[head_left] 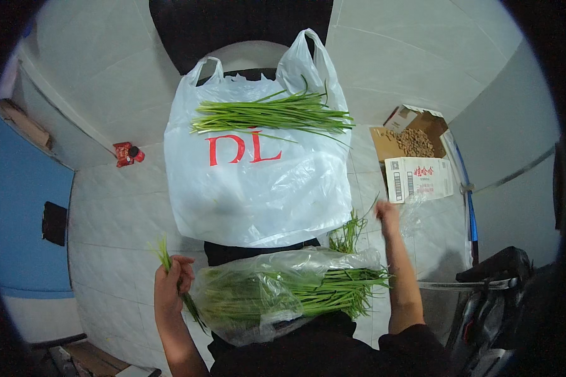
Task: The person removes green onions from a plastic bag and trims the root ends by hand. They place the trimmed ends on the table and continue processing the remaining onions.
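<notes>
My left hand (177, 278) is closed around a small bunch of green garlic chives (164, 257), pale ends up, at the lower left. My right hand (387, 214) is raised at the right, blurred; a thin green blade (373, 203) shows by its fingers, but whether it is held I cannot tell. In front lies a white plastic carrier bag (259, 193) with red print, and a flat bundle of chives (273, 113) rests across its upper part. A clear plastic bag (259, 301) full of chives lies on my lap, its right end open with blades poking out.
Loose chive pieces (348, 233) lie low, right of the white bag. An open cardboard box (417, 160) with small brown pieces stands on the tiled floor at right. A small red packet (125, 154) lies on the floor at left. Dark chair-like furniture (490, 292) stands lower right.
</notes>
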The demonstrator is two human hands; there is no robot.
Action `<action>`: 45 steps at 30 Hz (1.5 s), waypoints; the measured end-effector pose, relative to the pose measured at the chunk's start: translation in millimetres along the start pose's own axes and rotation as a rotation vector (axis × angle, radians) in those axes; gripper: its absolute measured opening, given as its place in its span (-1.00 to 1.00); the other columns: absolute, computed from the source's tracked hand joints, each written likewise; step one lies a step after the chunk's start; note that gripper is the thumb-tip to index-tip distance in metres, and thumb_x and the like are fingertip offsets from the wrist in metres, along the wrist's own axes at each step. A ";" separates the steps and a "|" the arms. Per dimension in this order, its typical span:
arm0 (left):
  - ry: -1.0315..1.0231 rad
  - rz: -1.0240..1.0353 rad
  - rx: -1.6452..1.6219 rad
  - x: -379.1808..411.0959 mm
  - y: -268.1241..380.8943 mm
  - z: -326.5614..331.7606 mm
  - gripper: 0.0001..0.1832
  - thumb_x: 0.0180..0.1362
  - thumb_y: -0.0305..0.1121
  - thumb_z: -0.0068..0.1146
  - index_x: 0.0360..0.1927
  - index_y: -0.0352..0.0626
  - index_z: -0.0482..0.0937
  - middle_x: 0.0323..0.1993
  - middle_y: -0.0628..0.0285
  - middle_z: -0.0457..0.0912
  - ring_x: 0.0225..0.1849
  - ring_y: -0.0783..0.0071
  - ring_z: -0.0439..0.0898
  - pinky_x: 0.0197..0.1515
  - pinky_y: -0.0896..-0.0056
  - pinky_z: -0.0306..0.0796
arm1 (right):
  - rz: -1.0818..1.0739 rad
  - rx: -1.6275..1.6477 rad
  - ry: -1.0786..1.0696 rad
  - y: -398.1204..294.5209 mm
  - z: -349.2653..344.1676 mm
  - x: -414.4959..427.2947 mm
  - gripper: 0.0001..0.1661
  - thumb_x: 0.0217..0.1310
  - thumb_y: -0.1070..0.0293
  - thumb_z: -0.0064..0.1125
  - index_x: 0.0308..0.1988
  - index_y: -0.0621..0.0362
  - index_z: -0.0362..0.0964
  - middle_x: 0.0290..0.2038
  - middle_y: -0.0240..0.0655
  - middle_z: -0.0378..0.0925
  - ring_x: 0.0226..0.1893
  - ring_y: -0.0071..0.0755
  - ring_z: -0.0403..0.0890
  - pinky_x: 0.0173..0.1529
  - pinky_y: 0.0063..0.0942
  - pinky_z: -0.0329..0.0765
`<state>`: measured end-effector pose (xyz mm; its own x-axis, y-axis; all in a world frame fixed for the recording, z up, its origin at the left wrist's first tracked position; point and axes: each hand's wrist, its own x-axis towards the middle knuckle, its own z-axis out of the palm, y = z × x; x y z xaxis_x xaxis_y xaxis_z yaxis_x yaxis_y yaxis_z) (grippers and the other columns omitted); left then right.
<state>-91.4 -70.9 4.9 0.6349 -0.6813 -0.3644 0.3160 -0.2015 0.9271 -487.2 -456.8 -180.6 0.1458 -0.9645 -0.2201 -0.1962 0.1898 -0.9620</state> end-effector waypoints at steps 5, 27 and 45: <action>-0.043 -0.023 -0.046 -0.9 2.1 3.9 -0.66 0.25 -0.17 -0.19 -0.28 -0.27 0.47 -0.62 0.30 0.41 -0.72 0.68 0.12 -0.68 0.62 -0.04 | 0.303 -0.527 -0.149 172.9 -31.4 -100.7 -0.77 0.02 0.30 0.10 -0.50 0.27 0.47 -0.60 -0.24 0.52 -0.60 -0.43 0.48 -0.48 -0.51 0.38; -0.167 0.082 -0.163 -9.0 3.8 -6.7 -0.74 0.22 -0.17 -0.10 -0.43 -0.14 0.44 -0.64 0.35 0.43 -0.70 0.69 0.25 -0.68 0.64 0.05 | -0.720 -0.296 -0.746 -294.7 178.4 -160.2 -0.60 -0.01 0.63 0.00 -0.09 0.13 0.40 -0.05 -0.32 0.40 -0.18 -0.47 0.46 -0.12 -0.57 0.41; -0.005 0.103 -0.319 -16.6 -8.1 -8.0 -0.69 0.20 -0.13 -0.08 -0.38 -0.22 0.42 -0.70 0.36 0.38 -0.72 0.67 0.20 -0.66 0.61 0.05 | -0.180 0.004 -1.025 -229.1 350.6 -237.5 -0.65 0.10 0.24 0.13 -0.66 0.13 0.31 -0.71 -0.51 0.31 -0.70 -0.71 0.24 -0.60 -0.69 0.16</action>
<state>-98.9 -52.4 2.7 0.6713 -0.6905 -0.2694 0.4559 0.0981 0.8846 -136.9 -206.9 35.4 0.9271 -0.3603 -0.1031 -0.0869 0.0611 -0.9943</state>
